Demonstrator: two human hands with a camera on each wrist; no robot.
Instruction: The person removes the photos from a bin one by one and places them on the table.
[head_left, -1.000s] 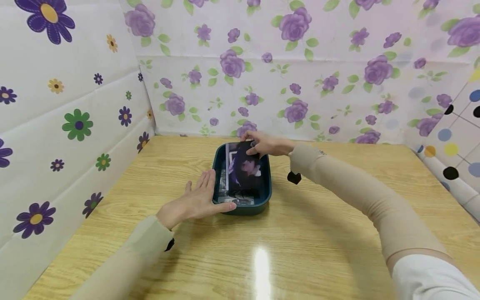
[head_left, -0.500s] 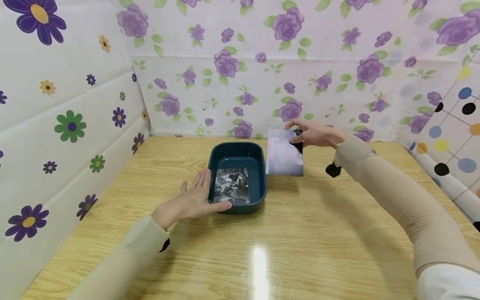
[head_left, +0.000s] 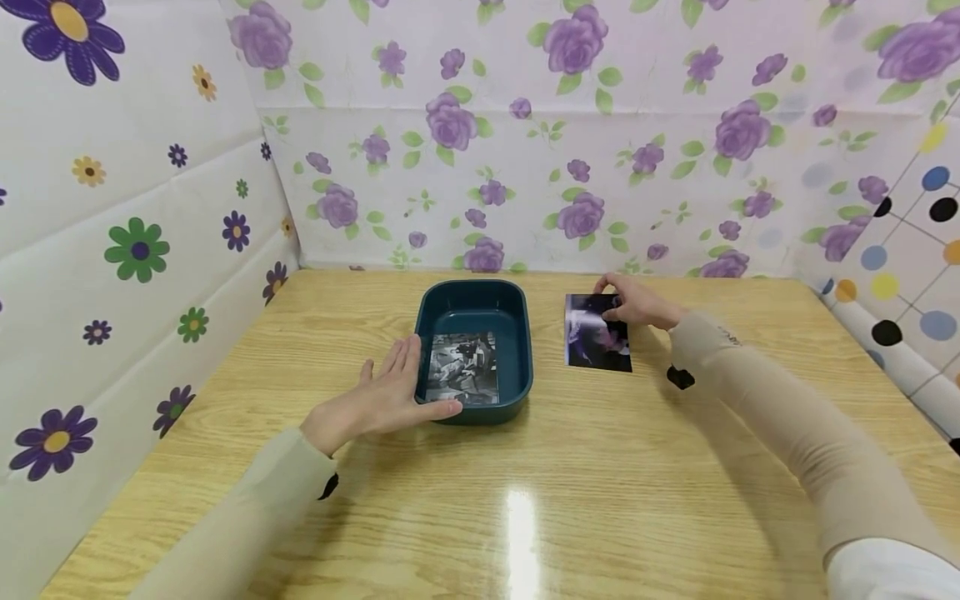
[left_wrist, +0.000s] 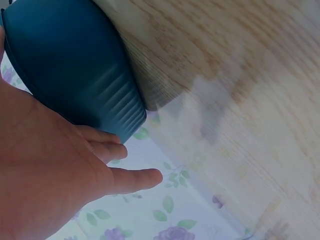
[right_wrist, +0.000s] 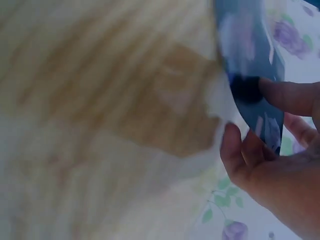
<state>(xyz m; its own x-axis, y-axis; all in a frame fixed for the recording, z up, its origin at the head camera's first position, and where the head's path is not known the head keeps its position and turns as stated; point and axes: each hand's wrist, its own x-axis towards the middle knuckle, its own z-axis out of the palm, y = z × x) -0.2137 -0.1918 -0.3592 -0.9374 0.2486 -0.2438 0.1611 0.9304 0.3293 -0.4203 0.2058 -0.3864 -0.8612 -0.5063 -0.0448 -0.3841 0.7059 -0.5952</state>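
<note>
A dark teal plastic bin (head_left: 512, 354) stands on the wooden table. Inside it lies a black-and-white photo print (head_left: 465, 368), toward the lower left. My left hand (head_left: 372, 408) rests against the bin's near left corner, fingers straight and thumb along the front rim; the left wrist view shows the fingers beside the bin's ribbed wall (left_wrist: 75, 60). To the right of the bin, my right hand (head_left: 639, 305) pinches a dark, purplish photo print (head_left: 588, 340) by its far right corner. In the right wrist view, the thumb (right_wrist: 290, 97) lies on the print's face, with fingers behind, above the table.
The light wood table (head_left: 420, 517) runs back to a wall covering (head_left: 517, 192) with purple roses. A flowered sheet (head_left: 135, 333) closes the left side, and a dotted sheet (head_left: 900, 308) the right.
My right hand has lifted the purplish photo print out of the bin, carried it right and lowered it toward the table. The black-and-white print beneath is uncovered. My left hand stays at the bin.
</note>
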